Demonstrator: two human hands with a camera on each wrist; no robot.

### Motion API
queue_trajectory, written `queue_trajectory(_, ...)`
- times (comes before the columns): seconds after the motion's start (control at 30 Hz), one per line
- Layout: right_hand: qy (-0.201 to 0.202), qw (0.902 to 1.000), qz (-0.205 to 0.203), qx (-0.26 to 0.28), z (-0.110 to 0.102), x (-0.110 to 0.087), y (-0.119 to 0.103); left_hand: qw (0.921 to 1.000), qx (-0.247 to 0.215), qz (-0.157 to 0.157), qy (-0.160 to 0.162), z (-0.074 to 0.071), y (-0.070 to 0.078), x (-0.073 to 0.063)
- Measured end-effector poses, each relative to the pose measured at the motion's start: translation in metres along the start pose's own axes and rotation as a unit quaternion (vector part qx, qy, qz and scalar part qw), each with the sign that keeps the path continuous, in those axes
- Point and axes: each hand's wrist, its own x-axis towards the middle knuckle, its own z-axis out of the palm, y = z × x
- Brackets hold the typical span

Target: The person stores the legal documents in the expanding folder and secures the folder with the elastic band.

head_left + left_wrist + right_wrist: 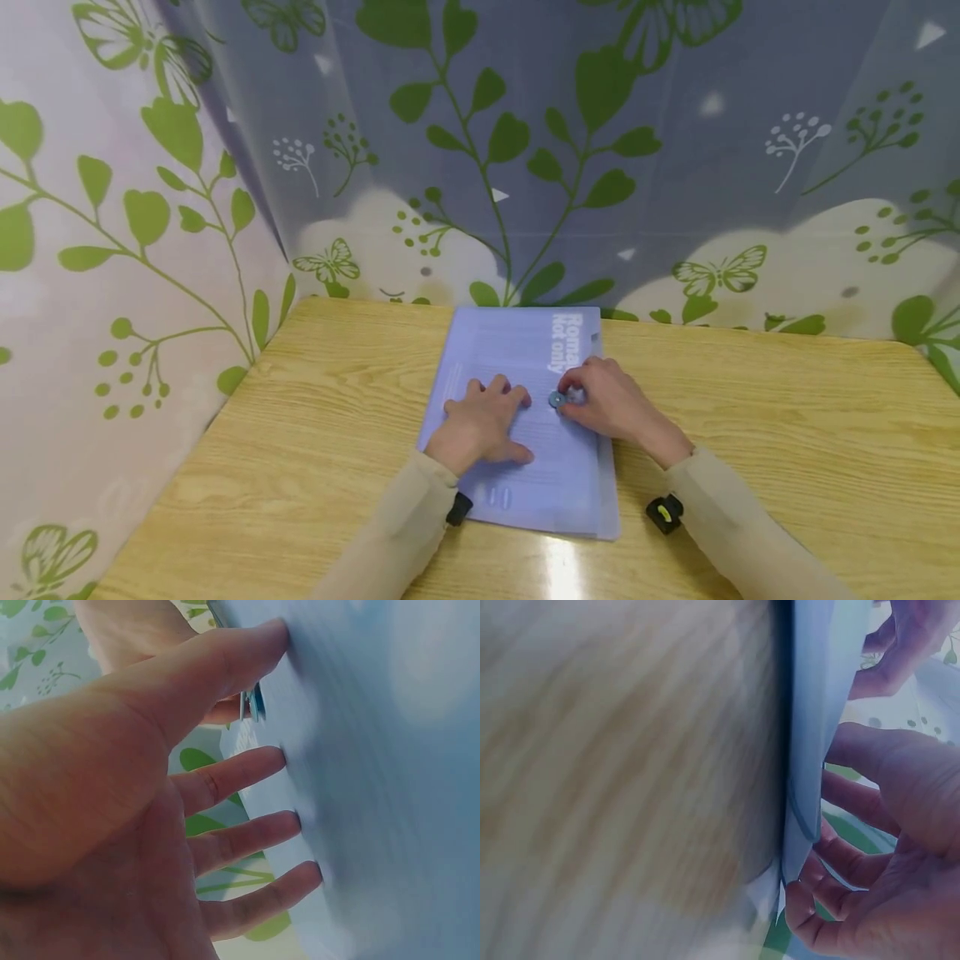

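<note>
A translucent lilac-blue document folder (525, 500) lies on the wooden table, with white lettering near its far right corner. Printed lines show faintly through the plastic. My left hand (483, 423) is spread over the folder's middle; in the left wrist view its fingertips (291, 821) touch the surface. Towards the folder's right side sits a small round blue button (557, 400). My right hand (611, 402) pinches at this button with curled thumb and index finger. From the right wrist, the other fingers (802, 904) are by the folder's edge, and the button is hidden.
The wooden table (787, 417) extends on both sides of the folder. Behind it hangs a blue-grey curtain (675, 183) printed with leaves and butterflies, and a paler one (67, 333) runs along the left side.
</note>
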Motion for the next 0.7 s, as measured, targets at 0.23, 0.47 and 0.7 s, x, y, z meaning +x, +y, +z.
queue_trajectory(0.23,-0.02,0.9987,0.025,-0.04,-0.002,0.007,-0.011,1.0,0.002,0.008,0.003,0.0,0.0,0.0)
queue_trajectory(0.47,-0.051,0.9963,0.046,-0.052,-0.003,0.012,-0.016,1.0,0.005,0.005,0.002,0.0,0.0,0.001)
queue_trajectory(0.7,-0.068,0.9949,0.057,-0.046,-0.005,0.017,-0.018,1.0,0.004,0.005,-0.002,0.0,-0.001,0.002)
